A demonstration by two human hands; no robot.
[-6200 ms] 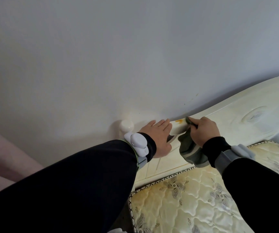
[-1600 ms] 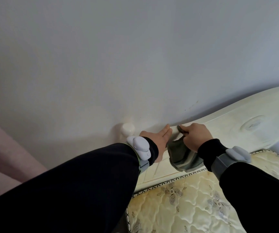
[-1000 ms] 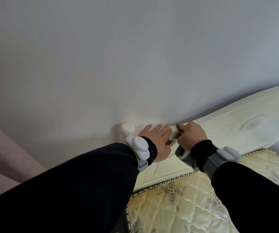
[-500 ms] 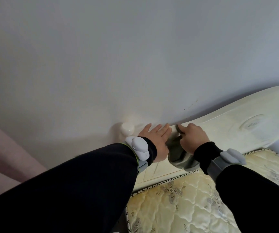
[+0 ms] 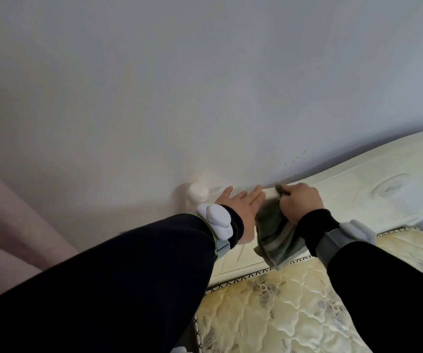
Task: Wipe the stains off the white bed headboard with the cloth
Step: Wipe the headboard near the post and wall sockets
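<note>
The white headboard runs from the lower middle up to the right edge, against the wall. My left hand lies flat on its left end with straight fingers. Just to the right, my right hand grips a grey-green striped cloth and presses a pinched corner onto the headboard's top rim. The rest of the cloth hangs down below my wrist. No orange stain shows on the rim around my hands.
A round white bedpost knob stands left of my left hand. The cream quilted mattress lies below the headboard. The pale wall fills the upper view, with small dark specks above the rim. A pink curtain hangs at left.
An orange stain seen on the rim 6.2 s ago no longer shows. My right hand has rubbed the cloth back and forth along the rim; it sits slightly right of 0.5 s ago.
</note>
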